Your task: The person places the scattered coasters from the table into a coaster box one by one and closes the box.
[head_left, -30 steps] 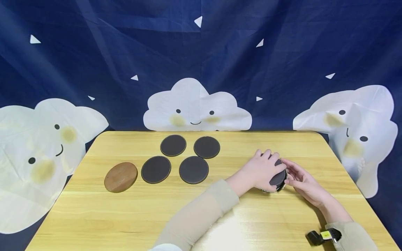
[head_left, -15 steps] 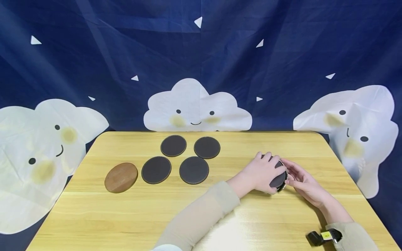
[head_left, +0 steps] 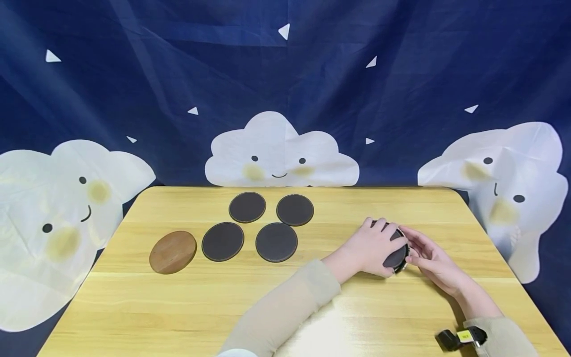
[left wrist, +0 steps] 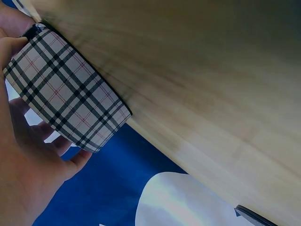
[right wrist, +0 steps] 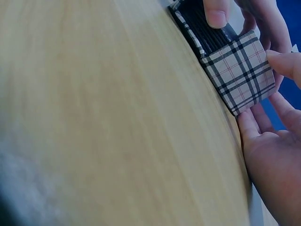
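Observation:
A round coaster holder [left wrist: 70, 89] with white, black and red plaid walls stands at the right of the table. Stacked black coasters [right wrist: 207, 30] show through the gap in its wall, and a dark coaster top [head_left: 396, 253] shows between my left fingers. My left hand [head_left: 372, 245] lies over the holder from above, fingers curled on the far side, thumb at the gap against the stack. From the right, my right hand [head_left: 434, 263] holds the plaid wall between thumb and fingers. Much of the holder's top is hidden under the left hand.
Four-sided spacing aside, several black round coasters [head_left: 276, 242] lie flat left of centre on the wooden table [head_left: 178, 307]. A brown wooden disc [head_left: 173, 252] lies farther left. A blue curtain [head_left: 312, 64] with cloud prints hangs behind the table's far edge.
My left hand has shifted very slightly on the coaster top, thumb tucked a little closer at the near side. My right hand keeps its place on the holder.

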Demonstrator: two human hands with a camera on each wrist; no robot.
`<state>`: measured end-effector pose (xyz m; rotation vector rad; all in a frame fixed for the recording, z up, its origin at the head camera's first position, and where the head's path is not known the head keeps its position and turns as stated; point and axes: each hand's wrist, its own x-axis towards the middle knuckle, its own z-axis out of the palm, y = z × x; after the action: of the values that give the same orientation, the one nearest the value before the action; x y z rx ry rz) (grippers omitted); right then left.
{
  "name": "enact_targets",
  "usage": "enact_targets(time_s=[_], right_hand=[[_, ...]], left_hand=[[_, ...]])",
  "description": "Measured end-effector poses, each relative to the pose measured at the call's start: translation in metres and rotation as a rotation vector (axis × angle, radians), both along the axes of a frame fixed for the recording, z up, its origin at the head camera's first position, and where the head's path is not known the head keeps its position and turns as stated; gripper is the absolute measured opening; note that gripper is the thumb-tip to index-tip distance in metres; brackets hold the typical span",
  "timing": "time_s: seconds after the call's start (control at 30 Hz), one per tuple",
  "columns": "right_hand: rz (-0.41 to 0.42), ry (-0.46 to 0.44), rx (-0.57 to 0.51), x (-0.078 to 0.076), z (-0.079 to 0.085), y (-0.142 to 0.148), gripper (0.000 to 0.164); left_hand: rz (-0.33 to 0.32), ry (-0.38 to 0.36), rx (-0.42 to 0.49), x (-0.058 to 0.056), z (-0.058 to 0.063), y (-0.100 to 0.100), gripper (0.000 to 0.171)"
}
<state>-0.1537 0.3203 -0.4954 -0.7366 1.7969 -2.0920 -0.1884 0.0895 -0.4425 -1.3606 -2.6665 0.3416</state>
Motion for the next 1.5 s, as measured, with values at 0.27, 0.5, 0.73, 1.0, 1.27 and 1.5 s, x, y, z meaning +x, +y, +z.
enact_targets(time_s=[0.27,0.5,0.73,1.0,1.27,1.5], right_hand=[[-0.002,0.001,-0.004,0.0,-0.0005,0.0,0.072],[0.002,0.003,-0.007,-0.0005,-0.0019,0.0009,0.071],[0.003,0.001,-0.012,0.0001,-0.0018,0.001,0.072],[0.005,-0.008,0.001,0.0005,0.0005,0.0002,0.072],[0.012,-0.007,-0.005,0.0009,0.0024,-0.0009,0.071],[0.005,-0.006,-0.005,0.0012,0.0025,-0.0014,0.071]], left_hand=[[0.005,-0.004,0.012,-0.0002,-0.0021,0.001,0.081],[0.016,-0.022,0.012,0.0003,-0.0016,0.0013,0.079],[0.02,-0.036,0.008,0.0008,-0.0018,0.0009,0.078],[0.015,-0.036,0.019,0.0001,-0.0025,0.0001,0.079],[0.012,-0.04,0.024,0.0016,-0.0004,-0.0021,0.077],[0.0,-0.036,0.04,0.001,-0.0013,-0.0033,0.077]])
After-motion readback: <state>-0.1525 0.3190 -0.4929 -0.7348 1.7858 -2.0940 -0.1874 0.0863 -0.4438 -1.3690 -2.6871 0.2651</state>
